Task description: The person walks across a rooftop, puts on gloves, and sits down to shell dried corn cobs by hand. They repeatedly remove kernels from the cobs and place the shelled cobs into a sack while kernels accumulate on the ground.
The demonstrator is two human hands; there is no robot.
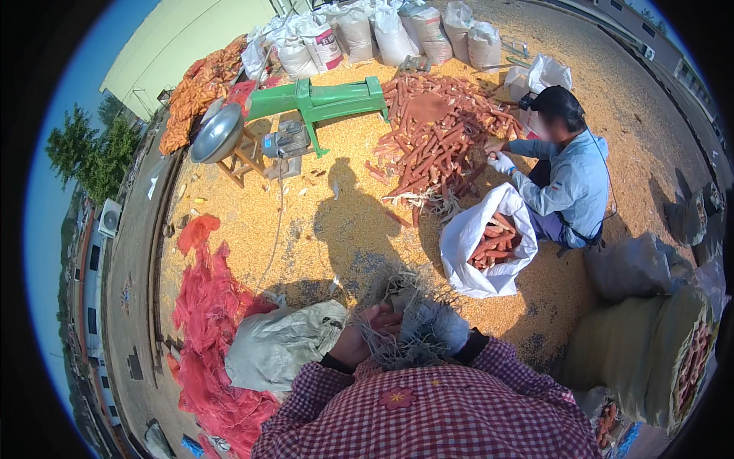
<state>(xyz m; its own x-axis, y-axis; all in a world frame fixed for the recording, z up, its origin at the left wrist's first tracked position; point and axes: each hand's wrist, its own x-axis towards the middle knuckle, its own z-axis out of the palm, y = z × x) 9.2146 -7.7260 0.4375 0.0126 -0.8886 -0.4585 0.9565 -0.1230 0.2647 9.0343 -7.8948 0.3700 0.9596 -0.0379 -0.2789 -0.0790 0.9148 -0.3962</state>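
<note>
Close to my chest is a tangled bundle of grey-white strands (410, 315), perhaps twine or frayed sack strips; its exact kind is hard to make out. My left hand (370, 330), bare, curls around the bundle's left side, with strands lying over the fingers. On the other side my right hand (451, 327), in a whitish glove, grips the same bundle, its fingers partly covered. A pale greenish-white woven sack (283, 344) lies crumpled just left of my left hand. Red mesh bags (210, 321) are heaped beyond that sack.
A co-worker (569, 168) crouches at right by a pile of corn cobs (440, 141) and an open white sack (489, 241) of cobs. Ahead stands a green corn-shelling machine (336, 103) with a metal bowl (218, 136). Corn kernels (252, 210) cover the ground. Filled sacks (394, 34) line the back.
</note>
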